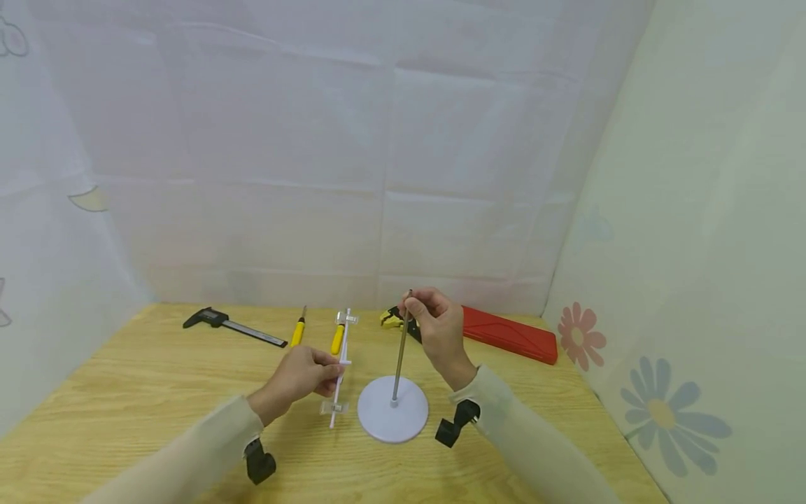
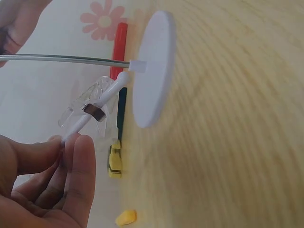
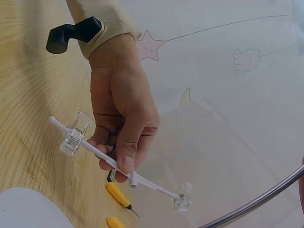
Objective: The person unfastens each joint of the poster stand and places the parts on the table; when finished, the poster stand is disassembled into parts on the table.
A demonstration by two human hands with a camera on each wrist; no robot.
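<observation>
Your left hand [image 1: 301, 374] pinches the white clip rod [image 1: 341, 364] in a narrow grip. Your right hand [image 1: 436, 329] pinches the metal rod [image 1: 399, 357] top, upright in the base [image 1: 409, 420].

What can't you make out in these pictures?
- Black-and-yellow tool: head view, mostly hidden behind the right hand.
- Metal rod: right wrist view, both ends cut off by the frame edge.
- Caliper display: head view, too small to read.
- Left hand: left wrist view, cut off by the frame edge.

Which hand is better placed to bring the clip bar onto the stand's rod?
Left, probably: the left hand already pinches the white clip bar beside the metal rod, while the right hand pinches the rod's top.
</observation>
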